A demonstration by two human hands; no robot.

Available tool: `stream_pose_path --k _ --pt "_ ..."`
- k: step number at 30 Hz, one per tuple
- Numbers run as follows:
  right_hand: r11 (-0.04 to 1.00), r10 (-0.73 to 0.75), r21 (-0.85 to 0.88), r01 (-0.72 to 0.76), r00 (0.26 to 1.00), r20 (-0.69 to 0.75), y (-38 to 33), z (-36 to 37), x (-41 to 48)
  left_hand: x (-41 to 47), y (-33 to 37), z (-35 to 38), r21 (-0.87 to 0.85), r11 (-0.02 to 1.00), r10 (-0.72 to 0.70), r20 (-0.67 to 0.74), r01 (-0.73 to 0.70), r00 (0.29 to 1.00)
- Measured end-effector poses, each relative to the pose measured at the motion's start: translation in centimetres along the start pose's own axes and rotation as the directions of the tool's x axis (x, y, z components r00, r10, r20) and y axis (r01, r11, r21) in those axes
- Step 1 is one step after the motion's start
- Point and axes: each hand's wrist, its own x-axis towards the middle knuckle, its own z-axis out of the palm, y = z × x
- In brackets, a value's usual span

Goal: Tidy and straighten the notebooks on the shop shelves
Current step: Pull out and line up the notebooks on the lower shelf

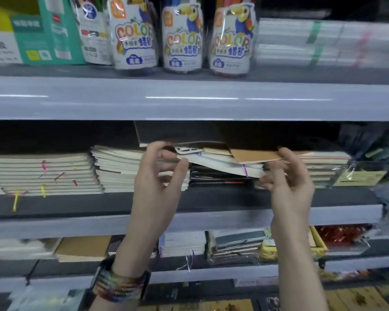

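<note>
On the middle shelf [200,202] lie flat stacks of notebooks. The centre stack [220,163] is untidy, with cream, brown and dark covers lying askew over black ones. My left hand [157,176] grips the left end of these loose top notebooks, thumb under and fingers over. My right hand [288,176] pinches their right end, near a brown notebook [252,154] that sticks out at an angle. A neater cream stack [117,169] sits just left, and a long stack with coloured ribbon markers [43,173] lies further left.
The shelf above [189,97] holds three crayon tubs [182,39], a teal box [47,32] and wrapped white packs [323,43]. More notebooks [184,243] fill the shelf below. Clear plastic packets [364,176] crowd the right end of the middle shelf.
</note>
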Motion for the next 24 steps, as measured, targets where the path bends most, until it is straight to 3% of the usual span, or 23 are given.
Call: stream_pose_path --k 12,19,24 --pt "1.0 0.013 0.009 -0.014 0.996 0.091 -0.1 -0.8 0.4 -1.4 1.0 0.1 0.139 0.989 0.077 -0.231 -0.045 0.97" --pt "0.999 0.012 0.044 -0.015 0.997 0.073 0.2 -1.5 -0.6 -3.6 1.8 0.1 0.096 0.987 0.156 -0.393 -0.129 0.906" --pt "0.993 0.048 0.101 -0.053 0.997 0.053 -0.3 -1.5 -0.8 -3.9 2.2 -0.1 0.012 0.992 0.115 -0.5 -0.126 0.858"
